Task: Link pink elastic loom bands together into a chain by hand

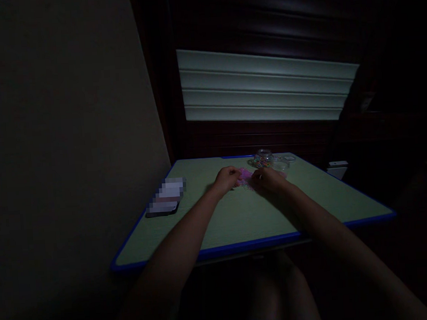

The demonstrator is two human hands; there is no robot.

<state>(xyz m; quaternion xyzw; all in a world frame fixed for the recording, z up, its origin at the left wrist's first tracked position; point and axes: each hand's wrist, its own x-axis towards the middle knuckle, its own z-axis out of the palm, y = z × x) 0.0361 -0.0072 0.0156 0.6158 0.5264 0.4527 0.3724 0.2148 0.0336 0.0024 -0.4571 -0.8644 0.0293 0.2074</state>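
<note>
A small pink piece [245, 174], flat-looking and too dim to name, lies on the table between my hands, with tiny pale bits scattered at its near edge. My left hand [226, 180] is at its left side, thumb and fingers closed in a pinch. From the right, my right hand [269, 179] reaches in with its fingertips closed beside the pink piece. What either pinch holds is too small and dark to make out. Just behind my right hand stands a clear jar [263, 159] with small multicoloured pieces inside. A second clear container [281, 164] sits to its right, partly hidden by that hand.
The pale green table [217, 227] has a blue edge. A phone-like flat object [167, 196], its face blurred out, lies at the left. A clear lid [289, 158] rests at the back right. A wall [71, 139] rises close on the left, and the room is dim.
</note>
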